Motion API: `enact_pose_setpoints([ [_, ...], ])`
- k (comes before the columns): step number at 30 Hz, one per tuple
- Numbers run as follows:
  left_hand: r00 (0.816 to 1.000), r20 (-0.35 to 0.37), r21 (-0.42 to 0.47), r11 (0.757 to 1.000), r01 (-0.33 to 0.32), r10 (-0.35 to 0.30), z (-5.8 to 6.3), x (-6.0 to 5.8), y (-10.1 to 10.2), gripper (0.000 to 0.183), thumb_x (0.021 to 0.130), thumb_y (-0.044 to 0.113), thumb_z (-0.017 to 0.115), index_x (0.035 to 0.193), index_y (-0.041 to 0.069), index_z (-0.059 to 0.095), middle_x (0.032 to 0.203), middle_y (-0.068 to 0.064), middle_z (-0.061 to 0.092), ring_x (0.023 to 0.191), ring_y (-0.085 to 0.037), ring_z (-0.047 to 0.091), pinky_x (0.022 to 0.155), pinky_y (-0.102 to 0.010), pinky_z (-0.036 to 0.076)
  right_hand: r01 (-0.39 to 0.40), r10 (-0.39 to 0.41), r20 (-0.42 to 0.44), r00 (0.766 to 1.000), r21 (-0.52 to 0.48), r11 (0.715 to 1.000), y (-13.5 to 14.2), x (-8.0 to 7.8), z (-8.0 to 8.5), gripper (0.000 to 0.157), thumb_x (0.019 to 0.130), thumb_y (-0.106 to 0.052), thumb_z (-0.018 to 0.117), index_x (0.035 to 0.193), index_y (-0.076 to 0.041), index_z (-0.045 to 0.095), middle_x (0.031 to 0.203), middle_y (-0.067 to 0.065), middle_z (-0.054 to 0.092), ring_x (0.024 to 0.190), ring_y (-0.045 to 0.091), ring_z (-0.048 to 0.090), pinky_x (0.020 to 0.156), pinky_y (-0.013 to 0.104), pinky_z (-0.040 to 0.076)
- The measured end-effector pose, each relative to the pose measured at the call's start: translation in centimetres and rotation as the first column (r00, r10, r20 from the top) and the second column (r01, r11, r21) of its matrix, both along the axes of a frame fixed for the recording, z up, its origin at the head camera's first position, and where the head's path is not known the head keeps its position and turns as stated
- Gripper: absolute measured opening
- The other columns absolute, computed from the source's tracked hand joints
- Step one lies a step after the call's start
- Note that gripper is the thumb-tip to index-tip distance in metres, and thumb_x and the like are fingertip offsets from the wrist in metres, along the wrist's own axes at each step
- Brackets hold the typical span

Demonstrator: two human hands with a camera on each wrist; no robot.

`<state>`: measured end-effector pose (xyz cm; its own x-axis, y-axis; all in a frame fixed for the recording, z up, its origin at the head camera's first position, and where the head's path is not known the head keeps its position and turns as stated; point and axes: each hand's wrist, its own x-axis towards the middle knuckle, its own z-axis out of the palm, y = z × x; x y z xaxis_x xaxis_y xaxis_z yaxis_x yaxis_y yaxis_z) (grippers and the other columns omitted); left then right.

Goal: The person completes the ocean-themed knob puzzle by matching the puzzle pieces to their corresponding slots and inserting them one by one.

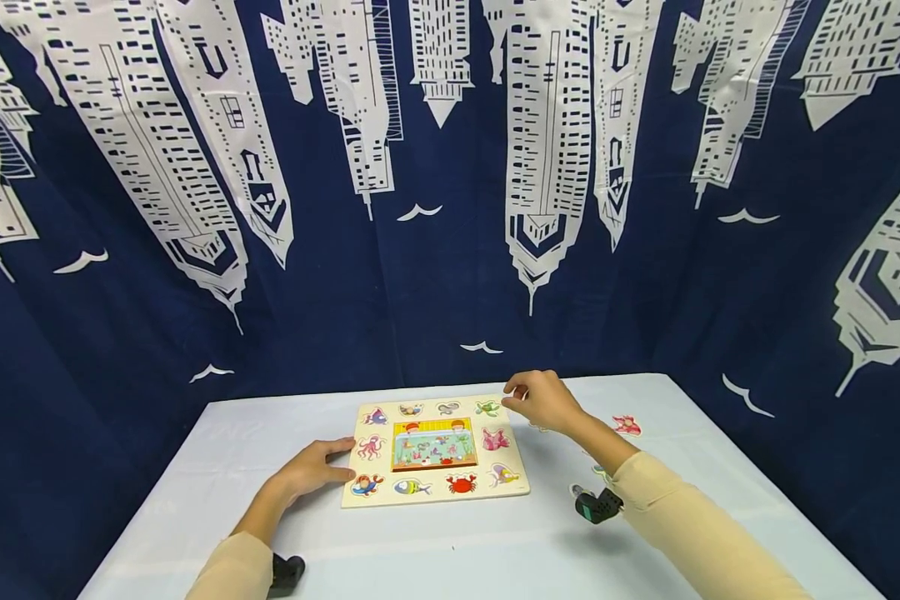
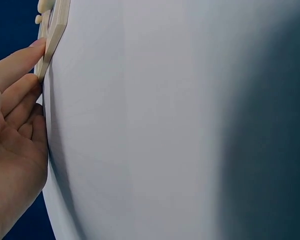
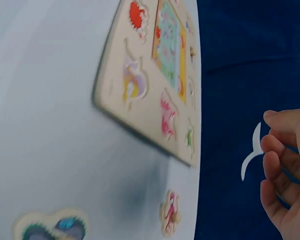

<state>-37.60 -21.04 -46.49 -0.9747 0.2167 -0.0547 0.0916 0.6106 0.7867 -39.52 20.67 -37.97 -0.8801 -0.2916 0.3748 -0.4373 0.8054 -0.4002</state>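
Note:
A wooden peg puzzle board [image 1: 375, 497] with sea-animal pictures round an aquarium scene lies on the white table. My left hand [image 1: 311, 471] touches its left edge, thumb and fingertips apart along the side; in the left wrist view the thumb [image 2: 20, 62] rests against the wooden edge. Above the upper right corner, my right hand [image 1: 546, 402] hovers with fingers loosely bent. Nothing shows between those fingers [image 3: 272, 165] in the right wrist view. On the board are a red crab [image 1: 461, 483], a pink octopus [image 1: 371, 447] and several other sea animals.
Loose puzzle pieces lie right of the board, including a red fish-like piece [image 1: 626, 425] and a pink one with a peg [image 3: 169, 212]. Some are partly behind my right forearm. A dark blue curtain [image 1: 435, 275] with white buildings hangs behind the white table [image 1: 420, 550].

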Motion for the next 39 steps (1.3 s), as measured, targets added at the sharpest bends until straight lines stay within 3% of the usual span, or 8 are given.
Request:
enact_pose_setpoints([
  [4,1.0,0.001,0.0,1.0,0.013,-0.013,0.1,0.1,0.3,0.065,0.086,0.01,0.084,0.144,-0.001,0.058,0.155,-0.021,0.047,0.148,-0.047,0.03,0.119,-0.064,0.02,0.0,0.0,-0.012,1.0,0.007,1.0,1.8,0.7,-0.7,0.014,0.086,-0.014,0.084,0.097,-0.006,0.078,0.072,-0.007,0.063,0.061,0.009,0.057,0.057,0.03,0.048],
  [14,1.0,0.011,-0.02,1.0,0.008,-0.008,0.5,0.3,-0.7,0.066,0.088,0.011,0.082,0.147,-0.002,0.055,0.157,-0.022,0.044,0.149,-0.048,0.027,0.119,-0.066,0.019,-0.101,0.103,-0.041,0.994,0.051,0.994,4.0,3.0,-1.4,0.006,0.089,-0.013,0.081,0.092,-0.009,0.079,0.071,-0.013,0.06,0.062,0.007,0.052,0.056,0.027,0.047],
  [23,1.0,0.01,-0.017,1.0,0.022,-0.022,0.2,0.2,-0.3,0.067,0.087,0.012,0.083,0.146,-0.002,0.056,0.156,-0.023,0.045,0.148,-0.048,0.029,0.119,-0.065,0.02,-0.168,0.167,0.025,0.986,0.068,0.983,7.5,6.4,-2.3,0.01,0.089,-0.01,0.079,0.099,-0.008,0.078,0.076,-0.017,0.062,0.066,0.003,0.053,0.058,0.024,0.049],
  [32,1.0,0.0,-0.018,1.0,0.016,-0.016,0.2,-0.2,-0.4,0.066,0.086,0.013,0.084,0.146,0.0,0.057,0.156,-0.021,0.045,0.148,-0.048,0.03,0.119,-0.065,0.019,-0.347,0.34,0.138,0.93,0.031,0.937,11.1,8.6,-5.6,0.017,0.09,-0.001,0.077,0.107,-0.006,0.077,0.091,-0.012,0.069,0.079,0.002,0.06,0.067,0.026,0.055],
  [36,1.0,0.006,-0.014,1.0,0.013,-0.013,0.0,0.0,-0.5,0.066,0.086,0.012,0.084,0.145,-0.001,0.058,0.156,-0.022,0.045,0.148,-0.048,0.029,0.119,-0.065,0.019,-0.388,0.381,0.18,0.907,0.0,0.922,11.6,9.1,-6.8,0.019,0.091,-0.002,0.077,0.109,-0.006,0.077,0.098,-0.01,0.071,0.083,0.002,0.06,0.069,0.025,0.055],
  [39,1.0,0.007,-0.012,1.0,0.014,-0.014,0.1,0.1,-0.4,0.065,0.086,0.011,0.084,0.145,-0.001,0.058,0.156,-0.022,0.045,0.148,-0.048,0.029,0.119,-0.065,0.019,-0.384,0.378,0.197,0.905,-0.005,0.923,11.7,9.2,-7.2,0.019,0.092,-0.005,0.076,0.111,-0.008,0.077,0.099,-0.012,0.07,0.083,0.002,0.058,0.069,0.024,0.054],
])
